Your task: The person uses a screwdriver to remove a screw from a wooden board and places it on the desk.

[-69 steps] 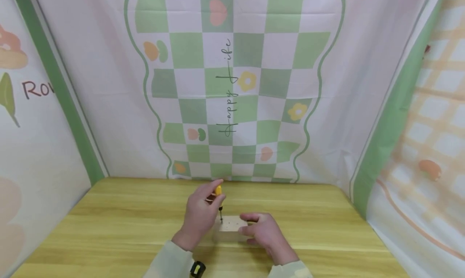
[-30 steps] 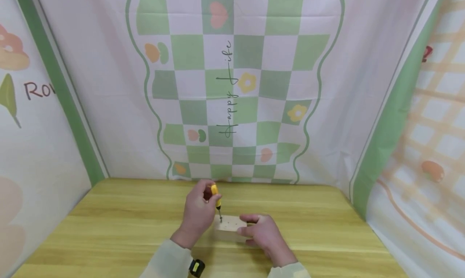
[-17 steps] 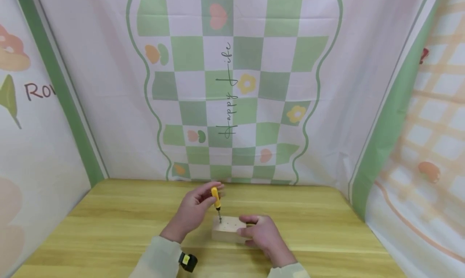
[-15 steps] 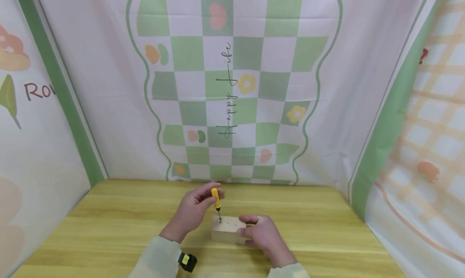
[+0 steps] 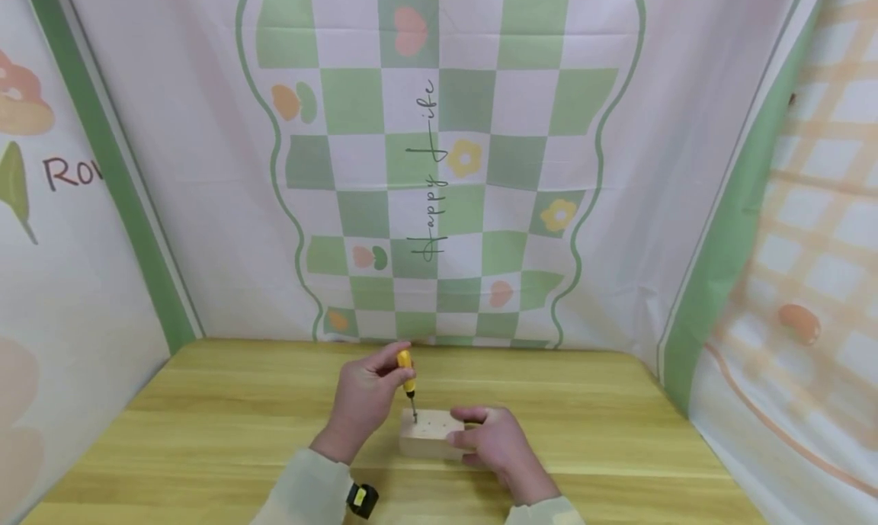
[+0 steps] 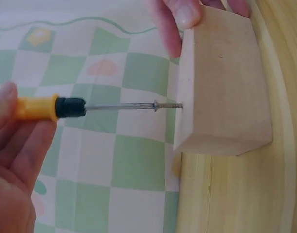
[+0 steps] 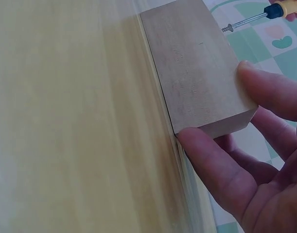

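My left hand [image 5: 363, 399] pinches the yellow handle of a screwdriver [image 5: 407, 372] between thumb and fingers. The tool leans slightly, its handle tipped to the left. In the left wrist view the shaft of the screwdriver [image 6: 120, 107] meets the head of a screw [image 6: 166, 105], whose tip is in the face of a pale wooden block [image 6: 226, 82]. Part of the screw's thread shows outside the wood. My right hand [image 5: 504, 443] grips the right end of the wooden block [image 5: 430, 443], fingers at the back and thumb in front. Several small dark holes dot the block's top.
The block stands on a wood-grain table [image 5: 261, 426]. A green and white checked cloth [image 5: 439, 205] hangs behind the table's far edge. Patterned cloth also hangs at both sides. A black band with a yellow-faced device [image 5: 363, 499] is on the left wrist.
The left fingers have loosened and closed again around the screwdriver handle, which now leans a little more to the left. The block has shifted slightly left, the right hand still holding it.
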The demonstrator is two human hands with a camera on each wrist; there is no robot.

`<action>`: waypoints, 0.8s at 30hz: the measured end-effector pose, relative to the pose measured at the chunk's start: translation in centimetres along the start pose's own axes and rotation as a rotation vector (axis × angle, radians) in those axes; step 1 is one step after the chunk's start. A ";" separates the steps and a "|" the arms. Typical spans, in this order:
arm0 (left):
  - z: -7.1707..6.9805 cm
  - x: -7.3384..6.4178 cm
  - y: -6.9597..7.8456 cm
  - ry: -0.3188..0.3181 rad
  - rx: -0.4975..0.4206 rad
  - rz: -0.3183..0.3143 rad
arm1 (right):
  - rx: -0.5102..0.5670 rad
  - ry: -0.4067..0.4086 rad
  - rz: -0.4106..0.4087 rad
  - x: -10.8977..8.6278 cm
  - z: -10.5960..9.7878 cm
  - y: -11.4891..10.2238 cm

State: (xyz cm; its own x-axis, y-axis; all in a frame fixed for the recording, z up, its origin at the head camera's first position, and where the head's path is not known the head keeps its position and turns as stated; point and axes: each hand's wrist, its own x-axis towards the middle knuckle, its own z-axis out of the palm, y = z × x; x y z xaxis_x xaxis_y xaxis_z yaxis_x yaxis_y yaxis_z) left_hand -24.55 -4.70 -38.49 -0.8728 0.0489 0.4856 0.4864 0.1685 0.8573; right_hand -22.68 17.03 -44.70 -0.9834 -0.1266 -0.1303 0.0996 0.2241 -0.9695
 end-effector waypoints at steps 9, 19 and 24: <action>0.6 -0.1 0.1 0.101 0.079 0.113 | 0.011 -0.014 -0.001 0.0 -0.1 -0.1; -0.3 0.0 -0.4 -0.184 -0.008 0.088 | 0.002 -0.008 0.000 0.0 0.0 0.0; -0.8 -0.2 -0.8 -0.381 -0.172 -0.043 | 0.009 -0.001 -0.016 0.2 0.2 0.2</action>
State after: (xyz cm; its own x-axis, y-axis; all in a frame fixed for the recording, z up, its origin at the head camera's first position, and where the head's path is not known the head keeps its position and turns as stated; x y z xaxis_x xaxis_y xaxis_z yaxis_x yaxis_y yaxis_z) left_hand -24.75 -5.67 -39.07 -0.8291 0.4115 0.3785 0.4208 0.0134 0.9071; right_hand -22.86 16.90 -45.00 -0.9847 -0.1311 -0.1146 0.0850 0.2128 -0.9734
